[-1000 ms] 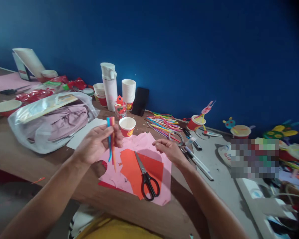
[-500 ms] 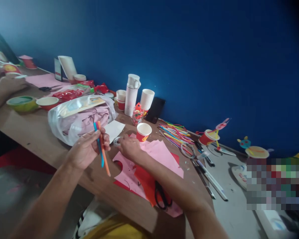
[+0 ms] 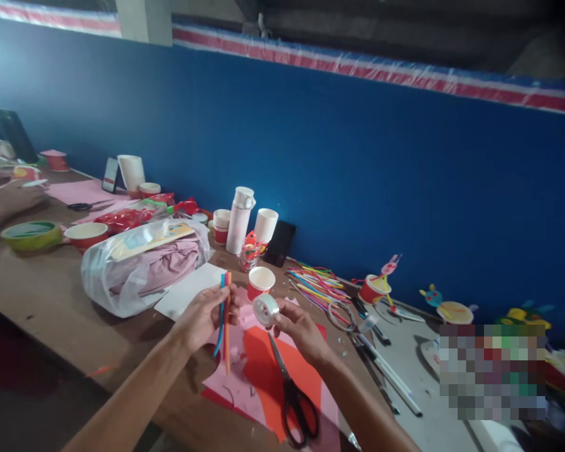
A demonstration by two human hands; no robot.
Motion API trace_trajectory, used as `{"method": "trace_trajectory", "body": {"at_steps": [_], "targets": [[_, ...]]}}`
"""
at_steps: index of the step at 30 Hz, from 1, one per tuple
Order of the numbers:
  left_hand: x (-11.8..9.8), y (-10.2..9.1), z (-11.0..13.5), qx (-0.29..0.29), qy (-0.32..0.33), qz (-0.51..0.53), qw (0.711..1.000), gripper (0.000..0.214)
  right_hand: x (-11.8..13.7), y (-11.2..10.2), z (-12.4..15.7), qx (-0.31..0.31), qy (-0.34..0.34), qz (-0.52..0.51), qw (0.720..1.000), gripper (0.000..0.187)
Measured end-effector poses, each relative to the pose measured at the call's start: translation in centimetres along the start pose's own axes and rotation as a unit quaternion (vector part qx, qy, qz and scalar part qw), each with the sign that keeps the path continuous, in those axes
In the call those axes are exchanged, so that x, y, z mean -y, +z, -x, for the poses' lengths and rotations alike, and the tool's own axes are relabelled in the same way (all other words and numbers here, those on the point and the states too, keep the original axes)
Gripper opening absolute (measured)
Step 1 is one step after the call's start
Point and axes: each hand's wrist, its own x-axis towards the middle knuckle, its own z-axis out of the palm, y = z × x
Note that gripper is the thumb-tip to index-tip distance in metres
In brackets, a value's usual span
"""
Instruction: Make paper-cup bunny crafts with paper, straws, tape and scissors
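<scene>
Closed around a few pipe cleaners (image 3: 226, 339), blue, orange and a bit of pink, is my left hand (image 3: 206, 317). My right hand (image 3: 301, 329) grips a small roll of clear tape (image 3: 265, 310) by its edge, above the papers. Under the hands lie pink paper (image 3: 277, 414) and a piece of orange-red paper (image 3: 306, 370). Black-handled scissors (image 3: 295, 402) rest on top, blades pointing away from me. A red and white paper cup (image 3: 262, 281) stands just behind the tape roll.
Farther back are a clear plastic bag (image 3: 108, 276), a white bottle (image 3: 240, 220), a stack of cups (image 3: 266, 226) and loose pipe cleaners (image 3: 320, 282). Markers (image 3: 390, 376) lie at right, near decorated cups (image 3: 375, 289). Another person's hands (image 3: 14, 201) work at far left.
My right hand has lifted the tape roll off the table and brought it right, towards me. My left hand still holds the pipe cleaners. The view has tilted up, and the scissors' blades are now uncovered.
</scene>
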Motion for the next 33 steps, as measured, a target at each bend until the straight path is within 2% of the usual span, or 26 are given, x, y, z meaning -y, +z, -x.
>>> {"method": "trace_trajectory", "body": {"at_steps": [2, 4, 8, 12, 17, 22, 29, 33], "targets": [[1.2, 1.5, -1.1, 0.03, -0.002, -0.029, 0.999, 0.011, -0.6, -1.1, 1.4, -0.032, 0.013, -0.086, 0.996, 0.024], [2.4, 3.0, -2.1, 0.047, -0.01, -0.056, 0.997, 0.014, -1.5, -1.9, 2.3, -0.057, 0.014, -0.123, 0.991, 0.022], [4.5, 5.2, -3.9, 0.047, -0.031, -0.085, 0.995, 0.015, -3.0, -3.4, 3.0, -0.099, -0.017, -0.131, 0.986, 0.017], [6.0, 6.2, -5.4, 0.054, -0.035, -0.075, 0.995, 0.013, -3.5, -4.9, 3.0, -0.112, -0.029, -0.141, 0.983, 0.017], [7.4, 6.1, -6.5, 0.061, -0.057, -0.061, 0.995, 0.013, -4.2, -5.7, 2.4, -0.126, -0.041, -0.173, 0.976, 0.017], [9.1, 4.9, -7.0, 0.047, -0.121, -0.02, 0.991, 0.016, -5.4, -6.1, 2.0, -0.154, -0.025, -0.192, 0.969, 0.018], [10.3, 5.1, -6.6, 0.055, -0.147, 0.024, 0.987, 0.014, -6.3, -6.7, 2.3, -0.149, -0.033, -0.183, 0.971, 0.017], [10.5, 5.2, -6.6, 0.06, -0.15, 0.016, 0.987, 0.012, -6.7, -6.8, 2.4, -0.133, -0.045, -0.149, 0.979, 0.016]]}}
